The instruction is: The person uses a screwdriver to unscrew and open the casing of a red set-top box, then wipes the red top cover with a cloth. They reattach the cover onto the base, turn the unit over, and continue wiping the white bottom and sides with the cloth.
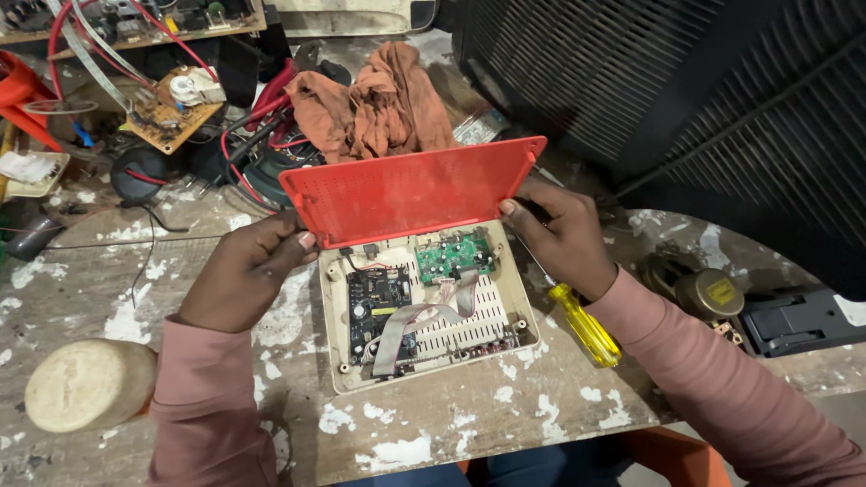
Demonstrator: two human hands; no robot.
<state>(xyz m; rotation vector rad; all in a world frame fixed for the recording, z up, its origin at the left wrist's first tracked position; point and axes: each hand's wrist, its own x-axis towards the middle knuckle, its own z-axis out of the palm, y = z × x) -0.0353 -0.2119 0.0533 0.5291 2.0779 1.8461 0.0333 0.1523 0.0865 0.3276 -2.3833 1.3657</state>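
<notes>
Head view: both hands tilt red lid (410,191), long axis left-right.

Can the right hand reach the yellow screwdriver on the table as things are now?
Probably not at once. The right hand grips the edge of the red lid, so it must let go first. The yellow screwdriver lies on the table just under that wrist, with nothing covering it.

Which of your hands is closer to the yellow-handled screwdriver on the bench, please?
Right. The right hand lies just above the screwdriver; the left hand is across the opened box.
</notes>
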